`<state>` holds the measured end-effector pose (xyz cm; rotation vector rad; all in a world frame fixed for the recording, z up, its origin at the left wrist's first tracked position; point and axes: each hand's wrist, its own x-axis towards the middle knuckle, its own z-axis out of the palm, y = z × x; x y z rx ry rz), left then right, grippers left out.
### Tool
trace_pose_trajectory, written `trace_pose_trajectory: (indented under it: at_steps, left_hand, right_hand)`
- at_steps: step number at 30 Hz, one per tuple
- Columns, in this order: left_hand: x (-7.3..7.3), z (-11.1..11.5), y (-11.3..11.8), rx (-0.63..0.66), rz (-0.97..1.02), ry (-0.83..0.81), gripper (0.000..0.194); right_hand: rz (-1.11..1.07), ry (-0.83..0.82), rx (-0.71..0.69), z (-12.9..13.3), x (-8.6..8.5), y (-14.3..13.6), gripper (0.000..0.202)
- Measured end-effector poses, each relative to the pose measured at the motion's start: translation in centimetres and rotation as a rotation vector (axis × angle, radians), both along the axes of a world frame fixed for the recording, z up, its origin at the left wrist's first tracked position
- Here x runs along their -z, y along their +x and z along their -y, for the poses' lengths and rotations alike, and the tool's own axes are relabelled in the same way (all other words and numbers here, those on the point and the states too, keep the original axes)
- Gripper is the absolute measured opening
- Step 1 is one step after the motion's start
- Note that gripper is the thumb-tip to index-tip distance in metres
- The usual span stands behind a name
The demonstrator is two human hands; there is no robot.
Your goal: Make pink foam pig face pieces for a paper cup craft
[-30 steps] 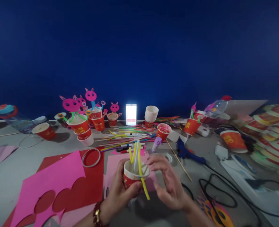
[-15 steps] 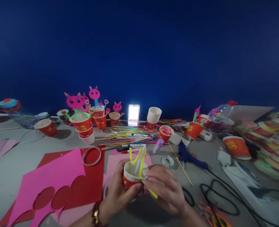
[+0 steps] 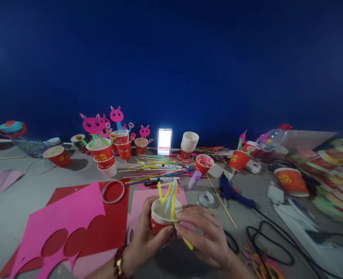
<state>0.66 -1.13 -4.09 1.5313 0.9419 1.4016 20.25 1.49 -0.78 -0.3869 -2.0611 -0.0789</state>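
Note:
My left hand (image 3: 146,234) is wrapped round a red and white paper cup (image 3: 157,225), its mouth tilted upward. Yellow straws (image 3: 173,205) and a pale blue straw (image 3: 168,202) stand in the cup and poke above its rim. At the cup's right side, the fingers of my right hand (image 3: 203,230) close on a yellow straw (image 3: 186,242) whose end sticks out below them, slanting down. The right fingertips touch the cup's rim. Just where this straw meets the cup wall is partly hidden by the fingers.
Pink sheet with round cutouts (image 3: 63,217) lies on red card (image 3: 116,228) at left. A blue glue gun (image 3: 235,193), clear tape roll (image 3: 205,198), wooden stick (image 3: 222,201) and purple glue stick (image 3: 194,180) sit right. Behind are straws, pens and decorated cups (image 3: 100,149).
The cup and both hands have shifted only slightly. The straws in the cup lean a little further left, and the outer end of the yellow straw has dropped slightly.

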Motion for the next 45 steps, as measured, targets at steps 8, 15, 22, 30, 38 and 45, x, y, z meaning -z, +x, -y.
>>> trace_pose_trajectory:
  at_steps: [8, 15, 22, 30, 38, 45]
  left_hand:
    - [-0.3, -0.1, 0.1, -0.03, -0.016, 0.042, 0.048]
    - [0.5, 0.2, 0.4, 0.036, 0.12, -0.125, 0.048]
    - [0.4, 0.4, 0.5, 0.013, 0.085, -0.096, 0.045]
    - [0.1, 0.2, 0.6, 0.0, 0.066, -0.085, 0.044]
    - [0.5, 0.1, 0.6, -0.135, -0.03, 0.049, 0.05]
    - [0.0, 0.3, 0.7, -0.057, 0.054, -0.089, 0.04]
  right_hand:
    - [-0.014, -0.021, -0.008, 0.2, -0.3, -0.1, 0.015]
    - [-0.004, 0.009, 0.016, 0.1, 0.0, 0.0, 0.013]
    - [-0.053, -0.005, 0.074, 0.7, -0.5, -0.7, 0.011]
    - [-0.041, 0.023, 0.032, 0.3, -0.3, -0.6, 0.012]
    - [-0.064, -0.036, -0.008, 0.4, -0.2, -0.6, 0.014]
    - [-0.07, -0.093, -0.082, 0.0, 0.4, -0.3, 0.022]
